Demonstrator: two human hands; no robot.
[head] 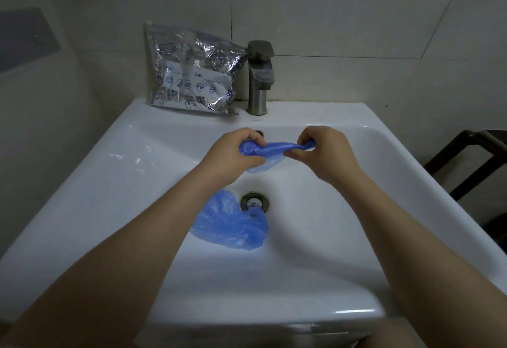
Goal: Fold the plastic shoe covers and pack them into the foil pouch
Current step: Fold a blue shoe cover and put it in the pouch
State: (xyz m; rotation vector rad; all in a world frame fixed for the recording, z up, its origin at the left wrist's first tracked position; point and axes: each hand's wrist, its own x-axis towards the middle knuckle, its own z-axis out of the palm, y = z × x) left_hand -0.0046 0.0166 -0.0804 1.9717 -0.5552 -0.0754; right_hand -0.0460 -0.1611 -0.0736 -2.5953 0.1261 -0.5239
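1. Blue shoe cover stretched into a twisted band over the sink, slightly above frame centre; loose tail hanging at its 6 o'clock.
2. Pinched at its 9 o'clock end by the left hand, fingers curled round a bunched wad; pinched at the 3 o'clock end by the right hand, thumb and fingertips closed on a thin twist.
3. Likely to tear or slip free under more pull: thin, slick film, small purchase on the right.
4. Likely to spring back open on release, spoiling the fold, since twisted rather than creased.
5. Second shoe cover crumpled in the basin at 6 o'clock, touching the drain; liable to pick up any wetness there, or snag on the plug.
6. Foil pouch propped on the ledge at 11 o'clock, just beside the tap, leaning on the wall; mouth state unclear; prone to toppling into the basin if nudged one-handed.
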